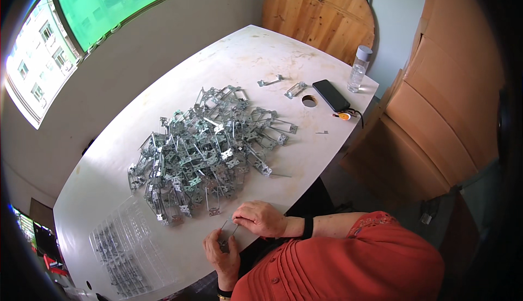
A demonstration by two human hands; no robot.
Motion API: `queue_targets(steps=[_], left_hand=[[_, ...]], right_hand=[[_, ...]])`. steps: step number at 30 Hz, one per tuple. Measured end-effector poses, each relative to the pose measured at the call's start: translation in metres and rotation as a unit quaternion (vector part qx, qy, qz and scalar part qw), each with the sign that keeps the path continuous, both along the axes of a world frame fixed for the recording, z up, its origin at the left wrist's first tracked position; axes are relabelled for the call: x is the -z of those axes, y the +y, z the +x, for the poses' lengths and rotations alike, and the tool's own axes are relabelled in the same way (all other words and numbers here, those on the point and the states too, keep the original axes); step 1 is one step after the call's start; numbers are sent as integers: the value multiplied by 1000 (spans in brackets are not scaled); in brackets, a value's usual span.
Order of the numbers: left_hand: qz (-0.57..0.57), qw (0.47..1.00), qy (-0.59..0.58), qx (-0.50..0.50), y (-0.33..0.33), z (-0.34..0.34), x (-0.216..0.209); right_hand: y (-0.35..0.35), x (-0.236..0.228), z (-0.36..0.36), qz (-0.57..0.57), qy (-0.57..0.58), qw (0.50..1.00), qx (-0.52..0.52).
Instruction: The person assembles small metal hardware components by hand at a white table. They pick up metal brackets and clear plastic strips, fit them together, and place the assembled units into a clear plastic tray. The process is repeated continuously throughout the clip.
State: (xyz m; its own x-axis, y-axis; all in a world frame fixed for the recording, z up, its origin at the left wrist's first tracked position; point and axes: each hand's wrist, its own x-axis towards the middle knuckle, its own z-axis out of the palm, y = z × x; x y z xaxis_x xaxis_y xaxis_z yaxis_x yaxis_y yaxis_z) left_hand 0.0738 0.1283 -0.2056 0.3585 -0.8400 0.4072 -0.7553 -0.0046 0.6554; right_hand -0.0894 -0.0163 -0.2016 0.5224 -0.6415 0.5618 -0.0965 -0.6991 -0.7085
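Near the table's front edge, my left hand (222, 253) is closed round the lower end of a small metal bracket with thin rods (224, 227). The rods point up and away from its fingers. My right hand (260, 219), just above and to the right, pinches at one rod's upper end; its fingertips cover the part they hold. Beyond both hands lies a large tangled pile of similar grey metal brackets (190, 151). Left of my left hand is a clear plastic tray (154, 249), with rows of metal pieces in its left part.
At the far right of the white table (218, 64) are two loose brackets (296, 89), a round hole (309, 101), a black phone (331, 95), an orange tag (344, 116) and a clear bottle (358, 71). Large cardboard sheets (436, 110) stand at the right.
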Motion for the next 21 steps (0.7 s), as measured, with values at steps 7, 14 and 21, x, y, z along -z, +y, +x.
queue_targets(steps=[7,14,21], left_hand=[[-6,1000,-4,3,-1,0,-3],[-7,1000,2,1,-1,-1,-3],[-12,1000,2,-5,-1,-1,-2]], right_hand=[[0,1,0,5,-2,1000,-3],[0,1,0,10,-8,1000,-8],[0,-4,1,20,-16,1000,-13]])
